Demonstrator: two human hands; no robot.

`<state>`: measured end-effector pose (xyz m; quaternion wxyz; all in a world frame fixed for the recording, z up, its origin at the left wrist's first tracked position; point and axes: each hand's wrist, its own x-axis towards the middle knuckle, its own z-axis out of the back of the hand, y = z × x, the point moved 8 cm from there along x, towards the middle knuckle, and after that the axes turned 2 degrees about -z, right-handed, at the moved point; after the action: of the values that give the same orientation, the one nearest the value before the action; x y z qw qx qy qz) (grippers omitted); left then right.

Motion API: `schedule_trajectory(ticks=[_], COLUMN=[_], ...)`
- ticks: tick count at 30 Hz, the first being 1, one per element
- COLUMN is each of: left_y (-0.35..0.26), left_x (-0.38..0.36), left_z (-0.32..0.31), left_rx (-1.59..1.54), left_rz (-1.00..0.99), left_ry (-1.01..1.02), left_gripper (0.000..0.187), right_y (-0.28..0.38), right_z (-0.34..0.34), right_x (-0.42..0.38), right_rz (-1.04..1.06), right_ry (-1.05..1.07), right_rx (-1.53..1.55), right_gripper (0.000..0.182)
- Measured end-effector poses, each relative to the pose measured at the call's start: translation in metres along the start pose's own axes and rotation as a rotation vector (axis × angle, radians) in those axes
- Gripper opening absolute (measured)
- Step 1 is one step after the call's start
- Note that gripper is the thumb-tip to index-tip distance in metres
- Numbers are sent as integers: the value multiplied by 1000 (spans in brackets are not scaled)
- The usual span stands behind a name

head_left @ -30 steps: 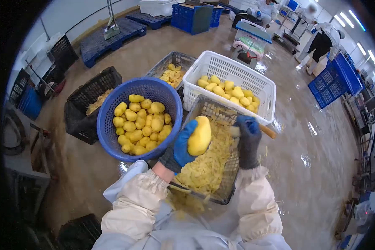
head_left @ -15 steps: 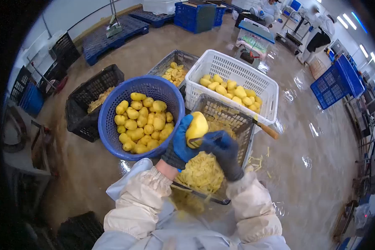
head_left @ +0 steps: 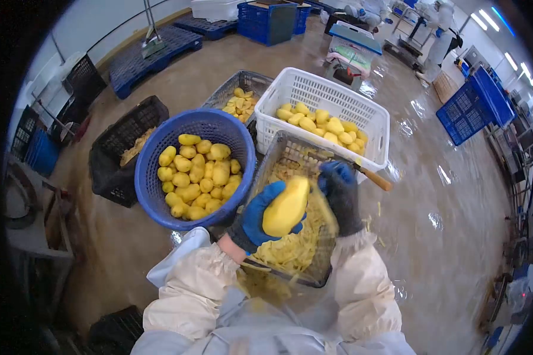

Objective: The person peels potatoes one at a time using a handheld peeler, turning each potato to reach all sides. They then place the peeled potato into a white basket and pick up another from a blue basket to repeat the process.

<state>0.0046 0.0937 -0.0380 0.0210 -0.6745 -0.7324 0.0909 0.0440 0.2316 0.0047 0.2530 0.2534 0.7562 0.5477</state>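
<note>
A large yellow potato [head_left: 286,207], its surface smooth and peeled, is gripped in my left hand [head_left: 258,218], which wears a blue and black glove. My right hand [head_left: 340,192], in a dark blue glove, is closed just right of the potato and apart from it; what it holds is blurred. Both hands are above a grey crate [head_left: 276,148] with a heap of peelings [head_left: 290,251]. A blurred pale strip hangs between the hands. On the crate's right rim lies a tool with a wooden handle [head_left: 375,177].
Left stands a blue round basket [head_left: 145,183] of potatoes, beside a black crate [head_left: 109,171]. Behind are a white crate [head_left: 379,133] with potatoes and a grey crate [head_left: 219,94] with cut pieces. A blue crate [head_left: 462,115] stands right; people are at the back.
My right hand has moved away from the potato, to the right and up. The potato now tilts to the right in my left hand. The whole view has shifted slightly.
</note>
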Motion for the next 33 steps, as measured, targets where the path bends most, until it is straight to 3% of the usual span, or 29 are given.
schedule_trajectory(ticks=[2,3,4,6,8,9,11,14,16,18,20,22,24,25,26,27,28,29,30,32,33], left_y=[4,1,-7,-20,-45,-47,-24,-32,-29,-24,-21,-23,-31,-31,-26,-33,-41,-14,-14,-17,-22], left_x=[6,7,8,5,-11,-11,0,-2,4,4,0,5,7,13,20,21,16,3,3,9,8], left_z=[10,8,5,-5,-39,-36,-18,-5,1,5,5,8,8,28,58,94,106,16,18,11,8], left_rx=[205,206,181,-21,655,657,-4,200,146,90,246,177,11,-33,-32,307,649,106,104,-79,-148], left_rz=[-35,-34,-80,-138,-565,-567,-144,-242,-228,-205,-182,-145,-222,-217,-216,-400,-580,-121,-122,-100,-145], left_ry=[1,2,-2,-120,-16,-18,37,-104,-144,-185,-203,-190,-175,-200,-205,-310,-405,-178,-176,-43,-138], left_gripper=[48,48,48,50,51,51,49,45,44,43,42,41,43,44,44,45,46,49,49,54,56], right_y=[19,34,34,15,2,-4,-9,-16,-9,-8,0,12,-2,-6,-6,-12,-10,0,8,3,-4], right_z=[18,14,16,-7,-33,-45,-56,-52,-53,-30,-5,19,-17,-37,-53,-41,-14,12,37,35,9], right_x=[3,-2,-6,-20,-38,-45,-51,-51,-53,-36,-19,-13,-31,-44,-55,-46,-26,-10,-1,3,-9], right_rz=[407,558,557,-56,-12,7,23,-43,172,-6,112,199,163,195,225,62,170,193,217,254,209], right_ry=[-70,1,7,92,285,345,400,348,346,166,54,-135,99,202,300,177,25,-94,-212,-129,-30], right_rx=[-170,-490,-492,119,-99,-146,-191,-141,-262,-89,-54,-51,-61,-255,-445,-142,-165,-155,-144,-63,-65], right_gripper=[9,10,10,11,14,14,15,17,16,14,13,12,11,11,10,9,10,9,9,9,9])
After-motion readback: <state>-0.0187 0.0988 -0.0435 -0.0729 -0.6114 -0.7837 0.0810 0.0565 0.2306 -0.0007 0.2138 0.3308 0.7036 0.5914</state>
